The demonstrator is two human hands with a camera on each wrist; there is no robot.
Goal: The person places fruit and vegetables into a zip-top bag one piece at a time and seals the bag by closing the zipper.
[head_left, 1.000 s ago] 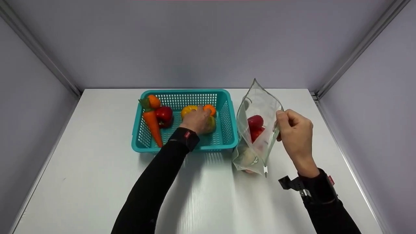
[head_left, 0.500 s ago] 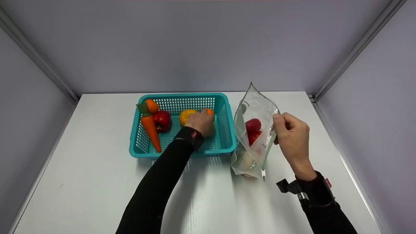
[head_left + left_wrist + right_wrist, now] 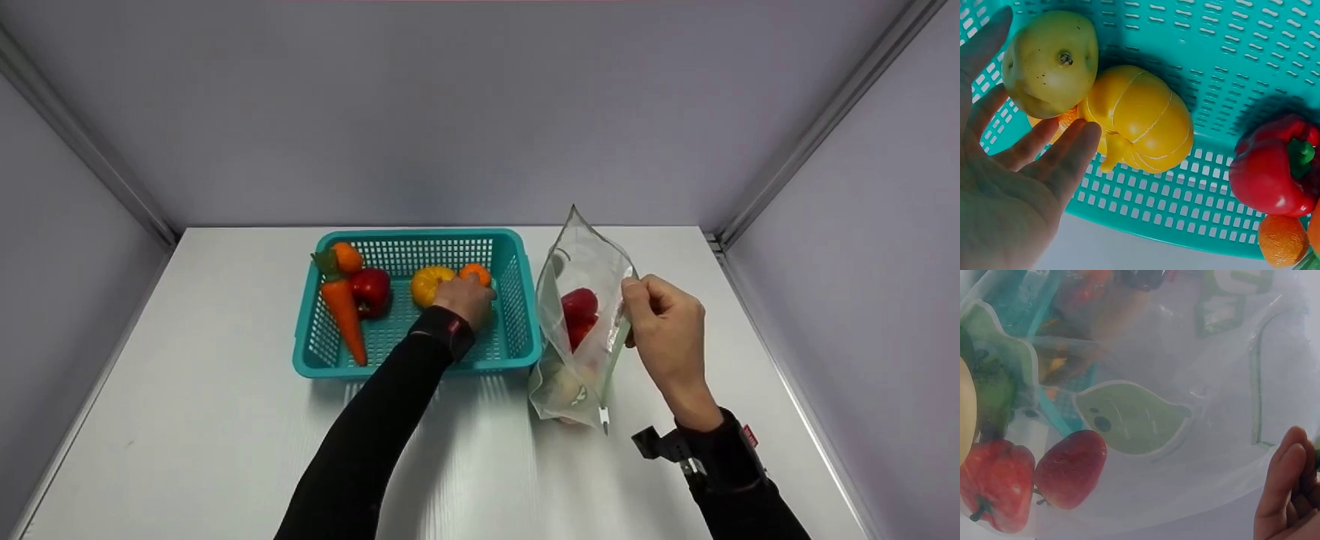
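My left hand (image 3: 465,298) reaches into a teal basket (image 3: 420,234), over its right half. In the left wrist view that hand (image 3: 1039,140) is open, its straight fingers beside a yellow-green fruit (image 3: 1050,62) and a yellow pumpkin (image 3: 1140,118). My right hand (image 3: 660,322) pinches the rim of an upright clear zip bag (image 3: 581,255) to the right of the basket. Inside the bag are a red pepper (image 3: 996,484), a second red piece (image 3: 1069,467) and a pale item (image 3: 562,382) at the bottom.
The basket also holds a carrot (image 3: 341,313), a red pepper (image 3: 370,289), a small orange (image 3: 346,256) and another orange (image 3: 475,273). It all stands on a white table (image 3: 210,420) enclosed by grey walls at the back and sides.
My left hand has shifted slightly inside the basket, uncovering more of the pumpkin and the orange. The right hand still holds the bag's rim. The whole scene sits lower in the head view.
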